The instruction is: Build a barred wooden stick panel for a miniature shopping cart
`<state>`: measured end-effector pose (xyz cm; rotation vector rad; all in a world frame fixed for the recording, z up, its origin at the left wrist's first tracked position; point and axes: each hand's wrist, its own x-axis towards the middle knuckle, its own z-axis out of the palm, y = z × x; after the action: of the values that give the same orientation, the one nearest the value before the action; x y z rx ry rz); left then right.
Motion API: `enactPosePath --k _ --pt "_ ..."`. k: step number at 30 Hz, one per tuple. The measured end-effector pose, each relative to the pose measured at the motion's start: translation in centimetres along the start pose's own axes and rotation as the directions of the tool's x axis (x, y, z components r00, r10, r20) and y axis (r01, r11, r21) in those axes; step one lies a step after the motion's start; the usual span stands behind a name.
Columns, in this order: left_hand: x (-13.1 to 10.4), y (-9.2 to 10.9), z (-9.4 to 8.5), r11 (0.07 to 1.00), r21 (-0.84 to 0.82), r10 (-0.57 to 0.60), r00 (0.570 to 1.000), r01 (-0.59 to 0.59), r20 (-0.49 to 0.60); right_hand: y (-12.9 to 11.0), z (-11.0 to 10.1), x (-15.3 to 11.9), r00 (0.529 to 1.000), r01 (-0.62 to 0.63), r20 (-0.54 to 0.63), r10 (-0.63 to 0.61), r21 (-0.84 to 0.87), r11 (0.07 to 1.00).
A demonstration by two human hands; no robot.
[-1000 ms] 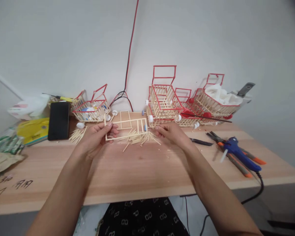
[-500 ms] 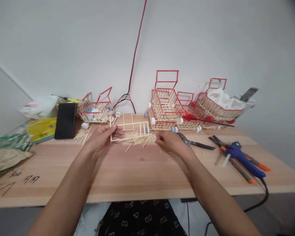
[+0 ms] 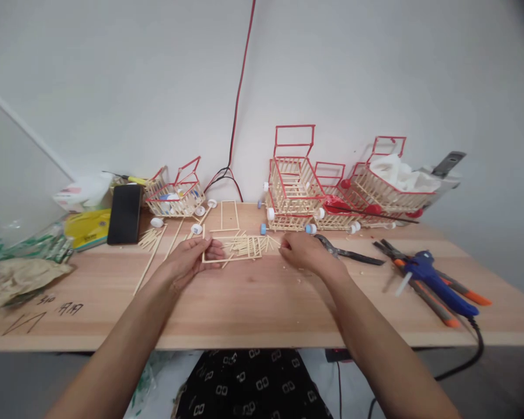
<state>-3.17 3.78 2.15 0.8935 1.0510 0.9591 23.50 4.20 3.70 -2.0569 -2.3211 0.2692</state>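
My left hand (image 3: pixel 195 256) is closed on the left end of a rectangular frame of thin wooden sticks (image 3: pixel 233 261), which has a few crossbars near its right end. Behind and below that frame lies a loose pile of short wooden sticks (image 3: pixel 244 243). Just right of the pile is my right hand (image 3: pixel 303 251), its fingers pinched together close to the stick ends. What those fingers hold, if anything, is too small to make out. A second small stick frame (image 3: pixel 230 216) lies flat near the wall.
Small stick carts with red rims (image 3: pixel 294 186) stand along the wall, another cart (image 3: pixel 174 198) at left. A phone (image 3: pixel 124 214) leans beside a yellow packet (image 3: pixel 87 228). Black-handled pliers (image 3: pixel 349 254), orange-handled pliers (image 3: pixel 432 299) and a blue glue gun (image 3: pixel 441 285) lie at right.
My left hand has shifted slightly right and lowered the stick frame toward the pile, so it looks flatter. My right hand stays pinched in nearly the same place. The camera view has shifted slightly.
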Motion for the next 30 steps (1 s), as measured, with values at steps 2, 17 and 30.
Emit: enactPosePath --k 2,17,30 --pt "0.1 -0.2 0.1 0.999 0.030 0.011 1.000 -0.010 -0.021 0.4 0.2 0.2 1.000 -0.007 -0.015 0.007 0.033 0.999" --pt "-1.5 1.0 0.0 0.459 0.842 0.596 0.801 -0.284 -0.055 -0.2 0.8 0.9 0.955 0.207 -0.087 -0.282 0.879 0.430" --pt "2.4 0.0 7.1 0.926 0.202 0.266 0.930 -0.320 0.254 -1.1 1.2 1.2 0.915 0.395 -0.386 -0.114 0.807 0.439"
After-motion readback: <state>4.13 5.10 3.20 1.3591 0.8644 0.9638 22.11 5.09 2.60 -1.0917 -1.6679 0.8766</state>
